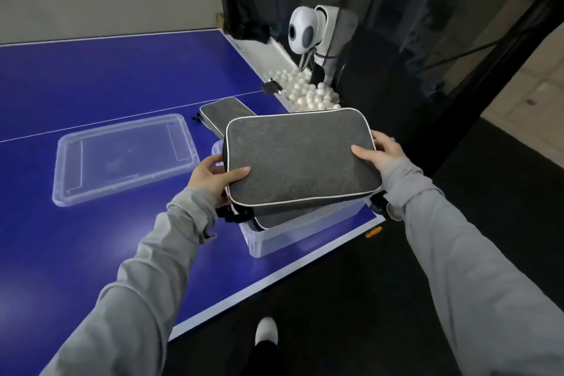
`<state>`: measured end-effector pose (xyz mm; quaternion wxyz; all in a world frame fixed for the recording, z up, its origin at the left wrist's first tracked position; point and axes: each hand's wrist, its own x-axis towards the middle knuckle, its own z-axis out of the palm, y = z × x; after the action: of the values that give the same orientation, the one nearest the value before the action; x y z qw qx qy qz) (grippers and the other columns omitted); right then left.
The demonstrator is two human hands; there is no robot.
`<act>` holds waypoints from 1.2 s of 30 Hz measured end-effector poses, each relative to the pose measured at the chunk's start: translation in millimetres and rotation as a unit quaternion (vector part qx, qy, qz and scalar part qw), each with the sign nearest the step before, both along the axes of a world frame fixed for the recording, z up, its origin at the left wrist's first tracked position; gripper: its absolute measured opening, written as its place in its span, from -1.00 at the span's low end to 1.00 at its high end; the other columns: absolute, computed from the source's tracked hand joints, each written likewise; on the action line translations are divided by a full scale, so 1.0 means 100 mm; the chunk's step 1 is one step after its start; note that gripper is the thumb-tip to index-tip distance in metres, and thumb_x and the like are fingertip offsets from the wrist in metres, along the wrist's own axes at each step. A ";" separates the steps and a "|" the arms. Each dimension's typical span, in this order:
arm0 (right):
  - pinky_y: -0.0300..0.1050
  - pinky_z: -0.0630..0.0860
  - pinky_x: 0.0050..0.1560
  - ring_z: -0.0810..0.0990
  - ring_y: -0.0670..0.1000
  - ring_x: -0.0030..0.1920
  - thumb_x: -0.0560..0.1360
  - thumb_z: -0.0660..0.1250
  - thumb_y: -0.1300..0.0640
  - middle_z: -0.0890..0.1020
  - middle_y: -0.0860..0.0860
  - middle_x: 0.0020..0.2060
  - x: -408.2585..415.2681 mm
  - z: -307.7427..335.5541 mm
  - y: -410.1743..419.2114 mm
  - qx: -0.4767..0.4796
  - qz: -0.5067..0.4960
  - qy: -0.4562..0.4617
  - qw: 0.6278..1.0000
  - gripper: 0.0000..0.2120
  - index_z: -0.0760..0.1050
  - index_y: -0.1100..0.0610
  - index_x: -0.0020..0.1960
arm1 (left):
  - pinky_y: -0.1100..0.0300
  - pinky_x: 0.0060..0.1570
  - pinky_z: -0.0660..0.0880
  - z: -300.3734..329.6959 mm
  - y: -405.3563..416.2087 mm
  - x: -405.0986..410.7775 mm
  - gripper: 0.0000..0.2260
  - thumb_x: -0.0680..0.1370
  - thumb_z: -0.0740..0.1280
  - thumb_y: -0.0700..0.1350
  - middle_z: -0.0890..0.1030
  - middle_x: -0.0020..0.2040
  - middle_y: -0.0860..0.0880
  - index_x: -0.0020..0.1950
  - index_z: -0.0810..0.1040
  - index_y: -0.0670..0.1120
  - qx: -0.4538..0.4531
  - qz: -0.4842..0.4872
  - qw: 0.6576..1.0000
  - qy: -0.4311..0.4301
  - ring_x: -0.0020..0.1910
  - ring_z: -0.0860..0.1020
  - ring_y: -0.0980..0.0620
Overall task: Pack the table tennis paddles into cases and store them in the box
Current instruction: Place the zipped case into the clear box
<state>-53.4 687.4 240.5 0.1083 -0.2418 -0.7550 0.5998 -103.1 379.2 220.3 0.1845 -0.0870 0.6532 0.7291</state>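
Observation:
A grey paddle case (300,156) with white piping hangs level just above the clear plastic box (293,236) at the table's right corner. My left hand (213,177) grips its left end, thumb on top. My right hand (380,152) grips its right end the same way. Under it, inside the box, lies another grey case (274,220), only its near edge showing. A third grey case (222,114) lies on the blue table behind the box. No bare paddle is in sight.
The box's clear lid (122,159) lies flat on the blue table (91,85) to the left. A white ball-feeding machine (308,30) and a tray of several white balls (308,91) stand past the table's far right edge. My shoe (266,331) shows on the dark floor.

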 end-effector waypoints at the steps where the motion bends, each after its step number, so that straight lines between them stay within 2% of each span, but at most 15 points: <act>1: -0.03 0.53 0.07 0.58 0.10 0.01 0.38 0.45 0.22 0.59 0.12 0.05 -0.12 -0.04 0.07 0.011 0.006 -0.008 1.000 -0.61 0.49 0.05 0.17 | 0.12 -0.31 0.53 -0.03 0.08 -0.07 -0.61 0.40 0.48 -0.24 0.57 -0.05 0.01 0.16 0.45 -0.06 0.003 0.002 1.000 -0.006 -0.15 0.58 0.06; 5: -0.44 0.42 -0.16 0.52 -0.06 -0.10 0.41 0.43 0.22 0.52 0.03 -0.02 -0.58 -0.25 0.35 0.090 0.011 -0.034 0.995 -0.48 0.38 0.12 0.33 | 0.18 -0.36 0.53 -0.22 0.42 -0.33 -0.66 0.40 0.46 -0.27 0.60 -0.08 0.01 0.13 0.50 -0.13 -0.031 -0.030 0.999 -0.024 -0.18 0.57 0.05; 6: -0.43 0.41 -0.12 0.51 -0.04 -0.06 0.41 0.43 0.23 0.52 0.05 0.02 -0.69 -0.34 0.42 0.098 0.015 -0.044 0.994 -0.47 0.36 0.14 0.34 | 0.18 -0.34 0.54 -0.29 0.51 -0.41 -0.64 0.39 0.47 -0.28 0.61 -0.05 -0.02 0.15 0.50 -0.16 -0.041 -0.033 0.998 -0.030 -0.19 0.58 0.04; 8: -0.20 0.45 0.09 0.52 0.06 0.04 0.41 0.42 0.24 0.54 0.13 0.15 -0.88 -0.52 0.54 0.102 0.034 -0.069 0.992 -0.47 0.35 0.17 0.34 | 0.10 -0.13 0.55 -0.47 0.66 -0.56 -0.55 0.35 0.49 -0.31 0.61 0.07 -0.10 0.21 0.49 -0.21 -0.070 -0.029 0.996 -0.038 -0.06 0.61 -0.08; 10: -0.03 0.45 0.24 0.54 0.09 0.10 0.40 0.44 0.24 0.55 0.18 0.19 -1.02 -0.69 0.61 0.106 0.056 -0.099 0.988 -0.45 0.35 0.18 0.34 | 0.03 0.04 0.52 -0.66 0.77 -0.67 -0.48 0.30 0.53 -0.32 0.61 0.13 -0.16 0.22 0.48 -0.23 -0.121 -0.012 0.992 -0.042 0.08 0.59 -0.15; 11: -0.01 0.42 0.28 0.54 0.11 0.13 0.39 0.45 0.23 0.55 0.17 0.19 -1.06 -0.77 0.63 0.111 0.067 -0.113 0.985 -0.43 0.34 0.17 0.35 | 0.00 0.11 0.51 -0.76 0.81 -0.69 -0.45 0.26 0.55 -0.32 0.60 0.13 -0.18 0.21 0.47 -0.24 -0.151 -0.004 0.988 -0.041 0.10 0.58 -0.16; 13: -0.14 0.38 0.25 0.51 0.05 0.13 0.37 0.47 0.22 0.53 0.08 0.17 -1.14 -0.91 0.65 0.125 0.092 -0.139 0.978 -0.38 0.31 0.15 0.37 | -0.05 0.18 0.49 -0.97 0.88 -0.70 -0.38 0.21 0.58 -0.32 0.58 0.16 -0.22 0.21 0.44 -0.24 -0.196 0.010 0.979 -0.047 0.13 0.56 -0.17; 14: -0.22 0.35 0.19 0.48 0.01 0.10 0.36 0.48 0.22 0.51 0.06 0.15 -1.17 -0.98 0.66 0.130 0.105 -0.155 0.974 -0.36 0.30 0.15 0.38 | -0.06 0.18 0.48 -1.06 0.91 -0.69 -0.36 0.19 0.59 -0.32 0.56 0.16 -0.23 0.21 0.42 -0.23 -0.207 0.019 0.976 -0.060 0.14 0.55 -0.17; 16: -0.24 0.32 0.14 0.47 0.01 0.11 0.34 0.49 0.25 0.49 0.09 0.19 -1.22 -1.11 0.66 0.133 0.129 -0.181 0.966 -0.33 0.29 0.16 0.38 | -0.05 0.17 0.48 -1.25 0.96 -0.67 -0.32 0.18 0.58 -0.36 0.56 0.16 -0.23 0.23 0.38 -0.22 -0.205 0.037 0.974 -0.090 0.13 0.55 -0.17; 21: -0.03 0.31 0.37 0.41 0.15 0.32 0.31 0.49 0.34 0.39 0.17 0.35 -1.33 -1.42 0.70 0.122 0.169 -0.242 0.948 -0.22 0.20 0.21 0.43 | -0.06 0.18 0.48 -1.60 1.05 -0.66 -0.25 0.18 0.55 -0.43 0.57 0.17 -0.20 0.31 0.37 -0.18 -0.181 0.067 0.971 -0.141 0.12 0.56 -0.15; 23: 0.06 0.30 0.39 0.39 0.15 0.34 0.29 0.50 0.35 0.37 0.18 0.37 -1.36 -1.52 0.70 0.117 0.179 -0.253 0.943 -0.18 0.19 0.21 0.45 | -0.07 0.18 0.49 -1.69 1.05 -0.66 -0.27 0.17 0.54 -0.44 0.57 0.17 -0.19 0.30 0.39 -0.20 -0.188 0.082 0.967 -0.151 0.11 0.56 -0.16; 25: 0.06 0.30 0.40 0.39 0.14 0.34 0.27 0.52 0.34 0.39 0.18 0.36 -1.39 -1.59 0.68 0.119 0.191 -0.255 0.940 -0.17 0.20 0.19 0.44 | -0.08 0.19 0.47 -1.74 1.04 -0.67 -0.26 0.18 0.54 -0.44 0.57 0.18 -0.21 0.31 0.39 -0.22 -0.199 0.090 0.963 -0.160 0.13 0.56 -0.17; 30: 0.03 0.26 0.42 0.33 0.13 0.38 0.29 0.52 0.28 0.34 0.16 0.38 -1.47 -1.68 0.62 0.142 0.220 -0.257 0.930 -0.14 0.16 0.15 0.47 | 0.12 0.18 0.42 -1.72 1.07 -0.65 -0.24 0.22 0.58 -0.24 0.57 0.20 -0.10 0.36 0.34 -0.06 -0.310 0.076 0.932 -0.174 0.18 0.53 -0.13; 36: -0.08 0.25 0.39 0.33 0.13 0.36 0.30 0.52 0.22 0.35 0.19 0.33 -1.46 -1.70 0.63 0.195 0.239 -0.262 0.915 -0.16 0.15 0.17 0.46 | 0.11 0.19 0.40 -1.69 1.08 -0.65 -0.23 0.25 0.58 -0.15 0.55 0.21 -0.15 0.38 0.31 -0.08 -0.364 0.048 0.911 -0.188 0.23 0.49 -0.17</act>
<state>-199.1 750.6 70.6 -0.1950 -0.1762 -0.8935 0.3642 -168.5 486.9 51.2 0.2242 -0.3145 0.8217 0.4191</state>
